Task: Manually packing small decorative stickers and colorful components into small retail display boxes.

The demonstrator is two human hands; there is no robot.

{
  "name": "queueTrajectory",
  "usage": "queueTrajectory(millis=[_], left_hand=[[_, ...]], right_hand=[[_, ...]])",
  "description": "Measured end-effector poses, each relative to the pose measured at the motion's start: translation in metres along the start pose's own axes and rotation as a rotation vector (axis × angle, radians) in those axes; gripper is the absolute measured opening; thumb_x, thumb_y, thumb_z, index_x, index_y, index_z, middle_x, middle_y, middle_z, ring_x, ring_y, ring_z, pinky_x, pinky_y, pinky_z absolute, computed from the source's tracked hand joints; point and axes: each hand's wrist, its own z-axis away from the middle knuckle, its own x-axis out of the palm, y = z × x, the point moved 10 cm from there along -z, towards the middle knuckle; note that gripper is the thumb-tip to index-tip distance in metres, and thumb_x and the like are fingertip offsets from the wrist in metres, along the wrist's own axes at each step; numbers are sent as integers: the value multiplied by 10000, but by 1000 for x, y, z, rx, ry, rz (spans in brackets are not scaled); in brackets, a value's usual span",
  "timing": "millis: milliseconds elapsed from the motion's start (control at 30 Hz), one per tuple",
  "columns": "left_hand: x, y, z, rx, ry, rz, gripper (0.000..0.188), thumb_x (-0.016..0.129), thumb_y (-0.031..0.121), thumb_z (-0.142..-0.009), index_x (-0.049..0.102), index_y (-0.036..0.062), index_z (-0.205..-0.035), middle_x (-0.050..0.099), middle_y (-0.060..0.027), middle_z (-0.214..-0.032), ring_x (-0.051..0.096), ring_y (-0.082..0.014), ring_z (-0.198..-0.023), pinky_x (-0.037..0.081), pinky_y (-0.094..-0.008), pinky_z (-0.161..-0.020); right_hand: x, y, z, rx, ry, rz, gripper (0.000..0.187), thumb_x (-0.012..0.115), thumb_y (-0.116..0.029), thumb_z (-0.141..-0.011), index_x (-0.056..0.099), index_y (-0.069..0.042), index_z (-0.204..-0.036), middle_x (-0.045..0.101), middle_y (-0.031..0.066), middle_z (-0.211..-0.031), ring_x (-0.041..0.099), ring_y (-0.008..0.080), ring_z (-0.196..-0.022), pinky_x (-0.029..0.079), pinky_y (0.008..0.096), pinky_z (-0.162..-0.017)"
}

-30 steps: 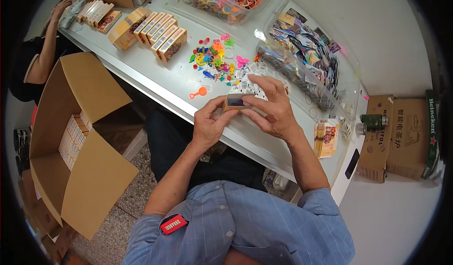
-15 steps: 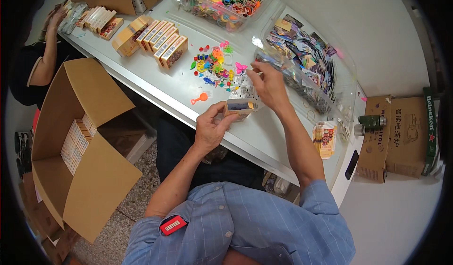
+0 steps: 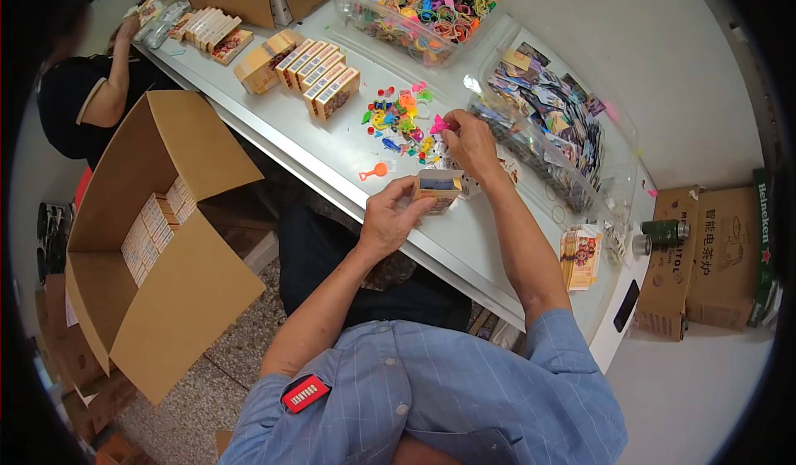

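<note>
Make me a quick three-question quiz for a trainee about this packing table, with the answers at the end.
1. True or false: the left hand holds a small open box at the table's near edge.
2. What is the right hand reaching into?
A. the pile of small coloured toys
B. the clear bin of coloured bands
C. the big cardboard carton on the floor
3. Fill in: the stacked small boxes lie on the ____ table.

Key:
1. True.
2. A; its fingertips pinch a pink piece at the pile's edge.
3. White.
</note>
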Motion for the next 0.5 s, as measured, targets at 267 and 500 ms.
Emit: queueTrajectory(millis=[267, 500], left_hand=[[5, 3, -1, -13, -4, 22, 425, 770, 142, -914, 612, -11, -1278, 696, -75, -1053, 670, -108, -870, 568, -224, -601], [5, 0, -1, -25, -17, -16, 405, 723, 97, -946, 592, 0, -1317, 715, -99, -1103, 687, -120, -884, 562, -223, -614]], right_hand=[[-7, 35, 11, 158, 9, -495, 185, 696, -117, -921, 717, 28, -1033, 696, 20, -834, 611, 88, -737, 514, 254, -698], [-56, -12, 62, 29, 82, -667, 126, 680, 33, -905, 717, 14, -1023, 690, 22, -924, 623, 98, -781, 516, 259, -708]])
